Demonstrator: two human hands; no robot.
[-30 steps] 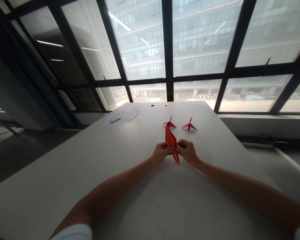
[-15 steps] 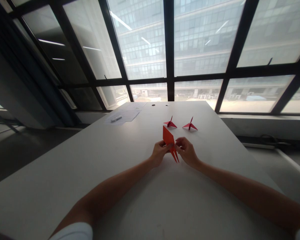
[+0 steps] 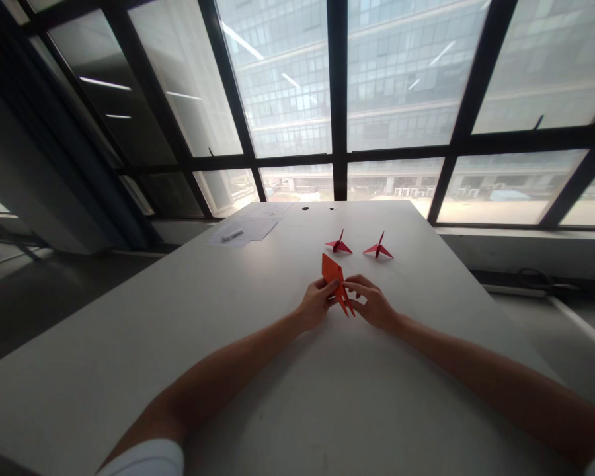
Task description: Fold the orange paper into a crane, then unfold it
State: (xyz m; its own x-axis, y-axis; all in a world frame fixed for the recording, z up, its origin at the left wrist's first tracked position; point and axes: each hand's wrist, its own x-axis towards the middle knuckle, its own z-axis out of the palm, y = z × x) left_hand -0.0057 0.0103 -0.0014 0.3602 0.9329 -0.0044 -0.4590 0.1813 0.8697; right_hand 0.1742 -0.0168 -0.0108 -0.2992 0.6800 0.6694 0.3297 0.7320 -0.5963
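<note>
A piece of orange-red folded origami paper (image 3: 331,267) is held up above the white table, its broad pointed end away from me and two narrow legs pointing toward me. My left hand (image 3: 317,301) is closed on its left side, thumb on top. From the right, my right hand (image 3: 371,303) has its thumb and index finger at the edge of the paper, near the base of the narrow legs; the exact contact of the fingertips is partly hidden. Beyond the hands stand two red folded paper cranes, a left one (image 3: 338,246) and a right one (image 3: 378,248).
Paper sheets (image 3: 250,230) lie at the far left of the white table (image 3: 238,291), with a white marker-like pen (image 3: 232,235) on them. Two small round spots show near the table's far edge. Large framed windows (image 3: 396,79) rise behind it.
The right fingers have spread a little, the index now higher and the thumb lower along the paper's legs. The folded paper has tilted and dropped slightly. The left hand keeps its hold.
</note>
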